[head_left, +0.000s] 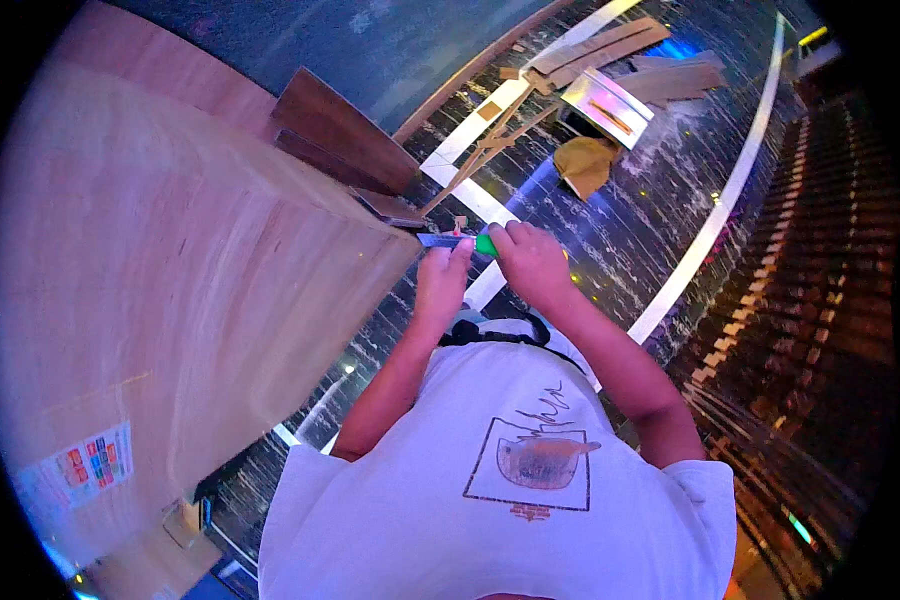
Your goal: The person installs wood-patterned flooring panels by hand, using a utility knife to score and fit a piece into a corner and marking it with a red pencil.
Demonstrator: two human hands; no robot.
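Note:
My right hand (532, 262) is closed round the green handle of a flat-bladed tool (485, 244), whose exact kind I cannot make out. Its grey metal blade points left, toward the corner of a large plywood panel (220, 240). My left hand (442, 284) is closed at the blade, with the thumb up against it; the other fingers are partly hidden. Just beyond the blade, a small tan and reddish piece (460, 224) shows, too small to name. Dark brown boards (345, 130) lean by the panel's far edge.
Ahead on the dark streaked floor, marked with white lines (710, 225), lie several wooden planks (605, 50), a tan cap (584, 166) and a white box-like thing (608, 105) with a stick on top. Stepped rows with light edges (770, 270) run along the right.

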